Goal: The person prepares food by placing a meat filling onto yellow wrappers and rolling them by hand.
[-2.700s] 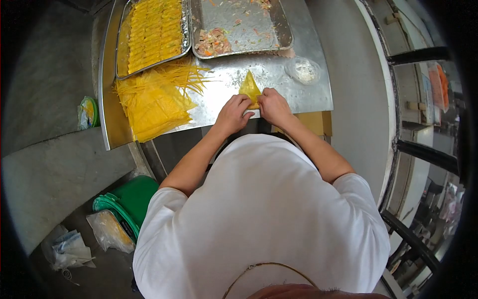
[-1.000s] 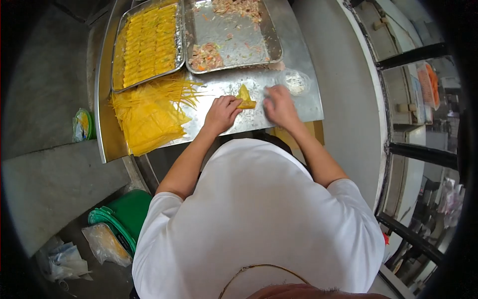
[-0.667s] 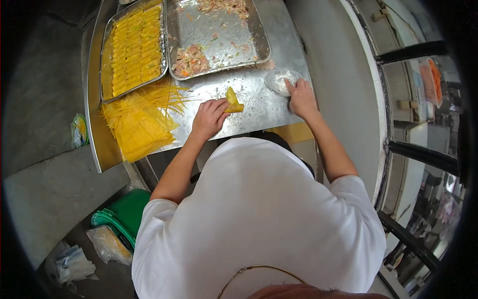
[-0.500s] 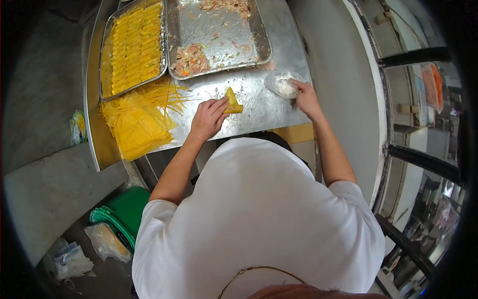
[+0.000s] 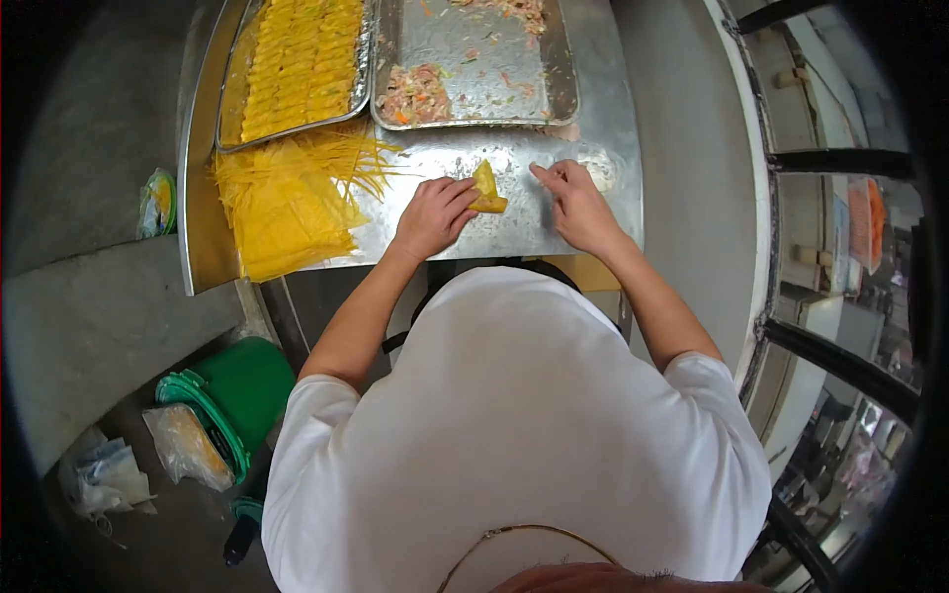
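Observation:
My left hand (image 5: 435, 219) is closed on a partly rolled yellow spring roll (image 5: 488, 188), whose pointed wrapper flap sticks up away from me. To its right, my right hand (image 5: 581, 210) holds nothing; its index finger stretches towards the roll while the other fingers curl. Partly hidden behind that hand is a small bowl of white paste (image 5: 601, 170). A stack of yellow wrappers (image 5: 292, 212) with frayed strips lies left of my left hand. Beyond my hands, a metal tray (image 5: 484, 79) holds clumps of chopped filling (image 5: 413, 96).
A second tray (image 5: 362, 74) at the back left holds rows of finished yellow rolls (image 5: 301, 69). The steel table (image 5: 415, 158) has a raised left edge. A wall ledge (image 5: 682, 128) runs along the right. A green bucket (image 5: 252, 385) and plastic bags (image 5: 109, 479) are on the floor.
My right hand has left the paste bowl and moved left, close to the roll. My left hand keeps hold of the roll. The camera view has shifted slightly.

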`<action>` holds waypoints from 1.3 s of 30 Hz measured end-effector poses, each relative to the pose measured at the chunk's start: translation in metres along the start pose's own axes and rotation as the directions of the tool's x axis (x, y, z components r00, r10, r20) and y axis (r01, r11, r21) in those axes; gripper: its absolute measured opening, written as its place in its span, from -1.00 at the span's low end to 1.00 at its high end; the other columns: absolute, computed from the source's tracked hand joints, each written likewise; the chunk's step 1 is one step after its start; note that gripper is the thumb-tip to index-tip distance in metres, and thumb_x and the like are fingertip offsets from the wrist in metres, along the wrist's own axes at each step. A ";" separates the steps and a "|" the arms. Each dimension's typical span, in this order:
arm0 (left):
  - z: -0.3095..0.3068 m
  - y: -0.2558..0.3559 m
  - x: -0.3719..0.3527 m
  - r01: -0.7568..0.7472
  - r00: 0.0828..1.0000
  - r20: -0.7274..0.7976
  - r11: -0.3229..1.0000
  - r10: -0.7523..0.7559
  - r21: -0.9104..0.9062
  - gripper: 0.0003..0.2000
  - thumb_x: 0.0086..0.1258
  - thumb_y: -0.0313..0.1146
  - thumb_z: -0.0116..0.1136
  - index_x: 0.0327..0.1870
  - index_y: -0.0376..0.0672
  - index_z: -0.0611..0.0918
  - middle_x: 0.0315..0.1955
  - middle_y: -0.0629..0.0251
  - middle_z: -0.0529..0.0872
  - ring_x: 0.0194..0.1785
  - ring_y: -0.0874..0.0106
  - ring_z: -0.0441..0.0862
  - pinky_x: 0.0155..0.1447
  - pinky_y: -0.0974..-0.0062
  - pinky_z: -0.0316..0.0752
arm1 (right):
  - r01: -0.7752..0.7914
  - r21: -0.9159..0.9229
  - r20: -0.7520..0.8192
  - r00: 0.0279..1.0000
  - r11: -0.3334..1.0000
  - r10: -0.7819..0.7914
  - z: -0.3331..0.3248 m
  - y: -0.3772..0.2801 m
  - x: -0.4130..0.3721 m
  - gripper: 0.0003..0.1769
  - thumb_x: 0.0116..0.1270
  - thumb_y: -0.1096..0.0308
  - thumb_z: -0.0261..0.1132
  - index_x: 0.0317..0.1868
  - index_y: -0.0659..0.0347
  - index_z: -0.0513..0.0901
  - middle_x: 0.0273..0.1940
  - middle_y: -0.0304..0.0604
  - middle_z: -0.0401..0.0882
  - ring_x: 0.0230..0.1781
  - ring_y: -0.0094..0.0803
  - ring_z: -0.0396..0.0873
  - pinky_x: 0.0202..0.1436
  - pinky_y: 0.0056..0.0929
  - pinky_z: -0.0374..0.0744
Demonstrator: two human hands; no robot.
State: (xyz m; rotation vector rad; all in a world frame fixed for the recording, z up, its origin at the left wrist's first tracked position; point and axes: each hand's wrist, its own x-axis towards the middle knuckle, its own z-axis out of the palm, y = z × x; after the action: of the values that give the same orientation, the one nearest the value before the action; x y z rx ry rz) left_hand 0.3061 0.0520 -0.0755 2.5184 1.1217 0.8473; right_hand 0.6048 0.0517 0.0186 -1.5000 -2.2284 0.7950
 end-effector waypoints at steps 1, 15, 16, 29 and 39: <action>0.001 -0.002 0.000 0.012 1.000 0.007 1.000 -0.012 -0.014 -0.61 0.40 -0.26 0.46 0.22 -0.10 0.74 0.26 0.33 0.75 0.24 0.18 0.64 0.35 0.18 0.51 | -0.035 -0.077 -0.066 0.997 0.996 0.029 -0.006 0.000 0.000 -0.22 0.23 0.74 0.11 0.49 0.12 0.64 0.16 0.11 0.55 0.21 0.09 0.55 0.36 -0.12 0.56; 0.001 -0.002 -0.001 0.002 1.000 -0.027 1.000 -0.002 -0.028 -0.63 0.40 -0.26 0.46 0.19 -0.09 0.73 0.21 0.32 0.76 0.21 0.17 0.64 0.32 0.16 0.52 | -0.296 -0.464 -0.086 0.953 0.835 0.290 -0.002 0.077 0.008 -0.44 0.45 0.46 0.19 0.44 0.02 0.70 0.09 0.12 0.57 0.18 0.09 0.54 0.32 -0.08 0.57; 0.001 -0.002 0.000 -0.004 0.999 -0.036 1.000 0.004 -0.024 -0.63 0.40 -0.26 0.47 0.19 -0.10 0.73 0.21 0.31 0.76 0.21 0.17 0.64 0.32 0.16 0.52 | -0.329 -0.412 -0.132 0.944 0.850 0.301 -0.002 0.079 0.007 -0.43 0.45 0.46 0.18 0.44 0.01 0.69 0.09 0.12 0.57 0.18 0.09 0.54 0.33 -0.07 0.57; 0.001 -0.003 -0.002 0.021 1.000 -0.006 0.998 -0.022 -0.056 -0.62 0.40 -0.28 0.48 0.20 -0.12 0.74 0.21 0.29 0.77 0.25 0.11 0.63 0.40 0.13 0.50 | -0.387 -0.253 -0.197 0.918 0.887 0.344 -0.010 0.100 0.001 -0.51 0.35 0.52 0.25 0.24 0.08 0.84 0.00 0.26 0.64 0.11 0.18 0.61 0.30 0.00 0.58; 0.002 -0.003 -0.001 0.009 1.000 -0.019 0.999 -0.010 -0.048 -0.63 0.40 -0.28 0.49 0.18 -0.11 0.75 0.21 0.30 0.77 0.24 0.11 0.64 0.38 0.14 0.51 | -0.359 -0.113 -0.227 0.917 0.926 0.328 -0.009 0.109 0.004 -0.52 0.36 0.55 0.20 0.20 0.10 0.86 0.02 0.25 0.66 0.07 0.12 0.64 0.30 -0.09 0.60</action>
State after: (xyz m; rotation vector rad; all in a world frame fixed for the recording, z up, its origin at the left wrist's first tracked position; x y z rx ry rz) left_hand 0.3047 0.0537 -0.0786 2.4690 1.1056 0.8873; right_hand 0.6886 0.0887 -0.0419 -1.9893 -1.9367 0.5411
